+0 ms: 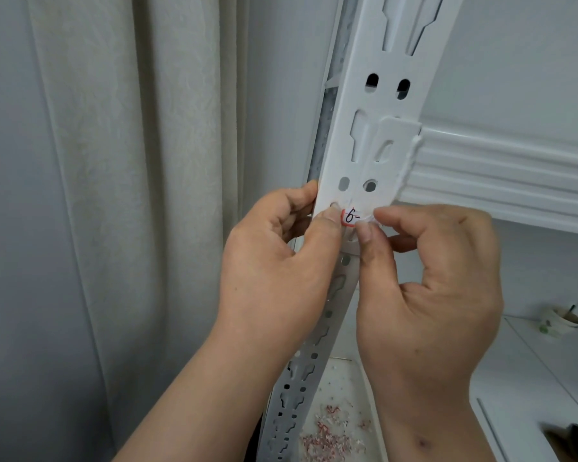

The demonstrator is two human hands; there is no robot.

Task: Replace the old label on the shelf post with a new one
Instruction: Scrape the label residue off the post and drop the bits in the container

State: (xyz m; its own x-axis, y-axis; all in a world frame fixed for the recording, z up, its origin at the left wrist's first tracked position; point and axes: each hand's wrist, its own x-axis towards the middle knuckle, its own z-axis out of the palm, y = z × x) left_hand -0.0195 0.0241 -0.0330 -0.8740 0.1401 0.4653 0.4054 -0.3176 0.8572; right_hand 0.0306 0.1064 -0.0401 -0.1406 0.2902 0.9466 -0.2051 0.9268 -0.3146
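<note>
A: Label (350, 217)?
B: On the white shelf post (374, 128), just below the beam bracket, marked "6-".
A: Hands?
B: Left hand (274, 261) wraps the post, thumb pressing the label's left edge. Right hand (427, 295) pinches its right edge.

A pale curtain (121, 195) hangs in folds at left. A grey-white wall (514, 61) stands behind. Lighting is soft and even.

The label (351, 217) sits on the shelf post (374, 135), between the left hand (274, 261) and the right hand (427, 288). A curtain (114, 195) hangs left of the post; a shelf beam (501, 175) joins it on the right. Scraps (327, 435) lie below.
</note>
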